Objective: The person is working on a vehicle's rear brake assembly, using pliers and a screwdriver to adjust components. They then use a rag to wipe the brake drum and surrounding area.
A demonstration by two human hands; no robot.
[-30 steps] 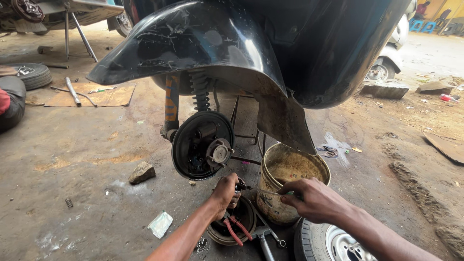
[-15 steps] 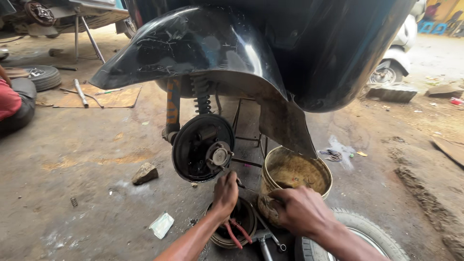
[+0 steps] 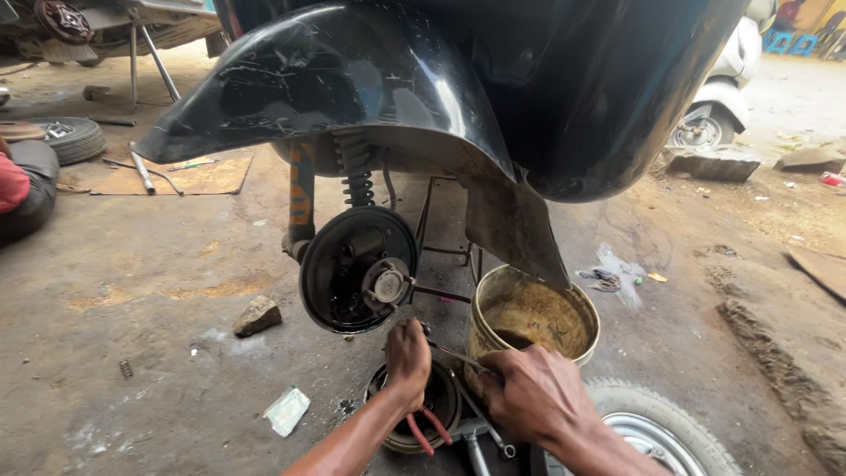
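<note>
A black scooter's rear fender (image 3: 352,79) hangs over a bare brake plate with its hub (image 3: 357,269); the wheel is off. My left hand (image 3: 407,357) is closed just below the hub, above a round brake drum (image 3: 397,427) lying on the ground with red-handled pliers (image 3: 429,429) in it. My right hand (image 3: 529,392) is closed in front of a dirty bucket (image 3: 564,304). A thin metal piece (image 3: 458,355) runs between the two hands, and each grips one end. What the piece is cannot be made out.
A wheel with its tyre (image 3: 652,432) lies at the bottom right. A stone (image 3: 257,316) and a white scrap (image 3: 286,410) sit on the concrete to the left. A tyre (image 3: 66,137), cardboard (image 3: 176,176) and a seated person's leg (image 3: 18,185) are at far left.
My right hand has left the bucket rim and moved left to meet my left hand. My left hand has stayed below the hub, and the view has drawn closer.
</note>
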